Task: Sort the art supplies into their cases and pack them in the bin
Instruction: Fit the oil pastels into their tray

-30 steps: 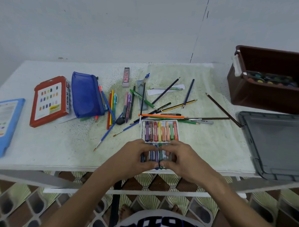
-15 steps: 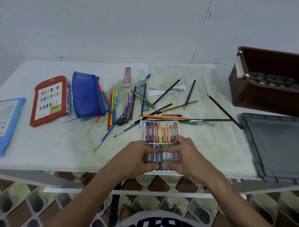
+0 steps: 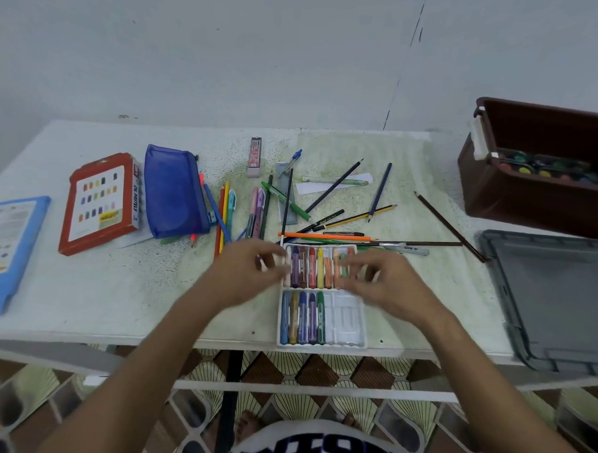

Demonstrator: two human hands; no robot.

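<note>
On the pale desk (image 3: 116, 300), both blurred hands, left (image 3: 251, 272) and right (image 3: 379, 281), flank the oil-pastel tray (image 3: 349, 326); their grip cannot be told.

pastel tray (image 3: 350, 322) before scattered pencils (image 3: 329, 207); bin (image 3: 498, 190) far right

Both hands, left (image 3: 251, 272) and right (image 3: 381, 281), are motion-blurred over the white plastic crayon tray (image 3: 349, 326), so their grip is unreadable; the brown bin (image 3: 518, 201) runs off right.

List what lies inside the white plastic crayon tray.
The white plastic crayon tray holds a far row of crayons, partly hidden by blurred hands, and five near-row crayons; right slots are empty.
</note>
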